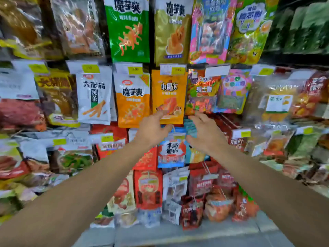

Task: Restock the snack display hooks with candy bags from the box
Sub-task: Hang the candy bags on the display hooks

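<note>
A wall of hooks hangs full of snack bags in front of me. My left hand (153,129) reaches up with relaxed fingers, its fingertips at the lower edge of an orange bag (169,93). My right hand (203,132) is raised beside it, fingers spread and loosely bent, just below a colourful candy bag (203,91) marked "Sugar". Neither hand holds anything. A blue and white bag (171,148) hangs between and behind the two hands. No box is in view.
Rows of bags fill the display: a green bag (129,29) and a gold bag (171,31) above, a white bag (94,97) at left, red bags (148,189) low down. Yellow price tags (135,70) sit on the hook ends. Grey floor (187,236) lies below.
</note>
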Tool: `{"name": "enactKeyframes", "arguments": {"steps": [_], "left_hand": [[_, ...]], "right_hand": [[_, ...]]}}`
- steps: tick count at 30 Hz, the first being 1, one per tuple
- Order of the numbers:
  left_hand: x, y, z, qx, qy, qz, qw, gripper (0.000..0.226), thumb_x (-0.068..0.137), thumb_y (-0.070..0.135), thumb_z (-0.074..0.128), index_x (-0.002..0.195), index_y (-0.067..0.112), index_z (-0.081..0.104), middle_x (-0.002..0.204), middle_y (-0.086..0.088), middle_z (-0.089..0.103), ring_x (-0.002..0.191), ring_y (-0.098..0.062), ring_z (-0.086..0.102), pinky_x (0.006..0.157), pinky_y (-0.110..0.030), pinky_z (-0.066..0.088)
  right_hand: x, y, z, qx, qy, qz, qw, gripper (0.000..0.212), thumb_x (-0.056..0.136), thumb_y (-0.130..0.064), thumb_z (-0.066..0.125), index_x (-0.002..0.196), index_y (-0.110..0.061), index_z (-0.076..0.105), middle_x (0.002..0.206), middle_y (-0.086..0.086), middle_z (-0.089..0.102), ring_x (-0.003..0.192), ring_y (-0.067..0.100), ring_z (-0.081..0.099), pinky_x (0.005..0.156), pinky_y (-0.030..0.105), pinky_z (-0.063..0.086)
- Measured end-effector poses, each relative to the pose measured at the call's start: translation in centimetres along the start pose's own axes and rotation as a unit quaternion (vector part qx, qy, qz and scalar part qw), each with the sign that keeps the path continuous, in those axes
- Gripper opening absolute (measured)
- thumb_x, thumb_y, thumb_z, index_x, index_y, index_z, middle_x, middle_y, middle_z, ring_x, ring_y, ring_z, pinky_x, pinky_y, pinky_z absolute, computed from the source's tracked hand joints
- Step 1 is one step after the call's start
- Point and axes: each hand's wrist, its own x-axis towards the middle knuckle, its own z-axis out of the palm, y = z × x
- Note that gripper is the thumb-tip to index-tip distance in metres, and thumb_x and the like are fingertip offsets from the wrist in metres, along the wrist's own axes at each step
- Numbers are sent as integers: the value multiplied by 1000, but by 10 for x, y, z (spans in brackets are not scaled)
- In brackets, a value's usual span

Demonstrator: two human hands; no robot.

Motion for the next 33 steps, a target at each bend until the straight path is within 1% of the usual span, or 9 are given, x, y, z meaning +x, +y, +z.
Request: {"name": "enactKeyframes", "arguments": {"steps": [4, 8, 12, 14, 17, 20, 23, 30, 33], "left_hand": [[-72, -35, 11, 18, -35, -63, 997, 53, 90, 32, 64, 140, 17, 52, 136, -9, 60, 121, -28, 57, 95, -32, 41], [-155, -64, 28, 5, -66, -143, 988, 54, 88, 39, 61, 138, 18, 54, 128, -11, 64, 116, -30, 61, 94, -35, 45], [-242, -88, 43, 14, -122, -230, 965, 62, 83, 46, 59, 139, 19, 54, 118, -13, 69, 105, -29, 65, 86, -33, 46], [-278, -101, 47, 29, -139, -264, 954, 55, 88, 41, 61, 139, 21, 53, 112, -12, 71, 103, -29, 65, 85, -34, 42], [-327, -124, 49, 22, -153, -303, 940, 55, 88, 39, 62, 139, 21, 52, 123, -9, 67, 115, -26, 61, 93, -32, 43], [-365, -152, 47, 14, -167, -354, 920, 53, 88, 34, 65, 139, 25, 52, 119, -8, 68, 114, -25, 61, 91, -29, 44], [-394, -186, 46, 17, -180, -378, 908, 51, 82, 45, 60, 132, 35, 56, 105, -4, 72, 103, -25, 65, 87, -31, 50], [-437, -295, 42, -48, -191, -469, 861, 48, 88, 32, 65, 135, 26, 57, 122, -4, 67, 113, -26, 61, 91, -33, 51], [-450, -346, 48, -72, -198, -501, 839, 48, 87, 28, 66, 134, 26, 58, 115, -6, 69, 105, -24, 64, 85, -31, 52]], "right_hand": [[-55, -16, 38, 0, -52, -29, 998, 68, 91, -40, 62, 149, -18, 36, 156, 5, 29, 137, 33, 36, 109, 44, 38], [-118, -28, 83, 20, -120, -48, 991, 71, 88, -41, 60, 149, -12, 38, 153, 11, 34, 138, 35, 35, 114, 40, 31], [-185, -42, 143, 54, -174, -56, 982, 75, 72, -50, 45, 137, -13, 51, 136, 10, 51, 126, 35, 47, 106, 43, 40], [-212, -51, 165, 63, -208, -56, 975, 73, 72, -47, 48, 137, -15, 50, 137, 6, 49, 127, 33, 45, 107, 41, 39], [-243, -73, 193, 59, -273, -61, 958, 71, 81, -44, 57, 144, -14, 43, 146, 4, 41, 135, 31, 37, 112, 40, 33], [-263, -99, 228, 63, -322, -66, 942, 72, 80, -44, 53, 144, -12, 43, 147, 7, 41, 136, 32, 36, 113, 40, 31], [-279, -125, 263, 64, -364, -61, 927, 68, 80, -41, 61, 141, -17, 46, 141, 4, 46, 134, 29, 39, 112, 39, 33], [-284, -194, 357, 36, -447, -15, 894, 68, 74, -50, 47, 134, -18, 50, 134, 5, 51, 128, 31, 45, 106, 42, 40], [-279, -215, 401, 29, -480, 3, 877, 62, 82, -40, 60, 138, -15, 47, 135, 7, 50, 127, 33, 44, 105, 39, 41]]}}
